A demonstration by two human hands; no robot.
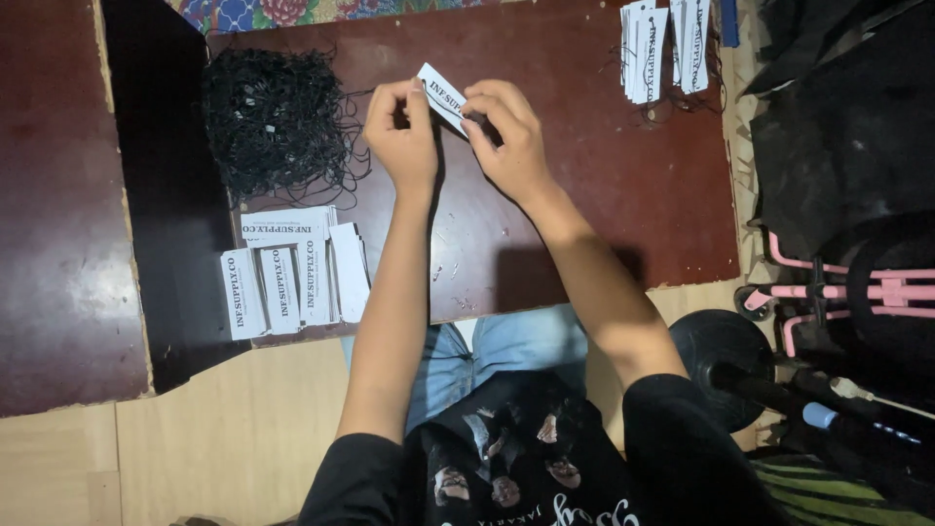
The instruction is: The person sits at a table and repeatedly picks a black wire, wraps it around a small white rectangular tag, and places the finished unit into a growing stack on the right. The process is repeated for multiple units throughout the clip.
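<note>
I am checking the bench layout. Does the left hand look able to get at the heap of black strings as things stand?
Probably yes. The left hand is beside the heap of black strings, with only bare table between. But both hands pinch a white tag, so it would have to let go first.

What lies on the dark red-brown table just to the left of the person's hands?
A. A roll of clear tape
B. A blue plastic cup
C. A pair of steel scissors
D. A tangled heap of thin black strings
D. A tangled heap of thin black strings lies on the dark red-brown table beside the left hand, while both it and the right hand hold a small white paper tag.
</note>
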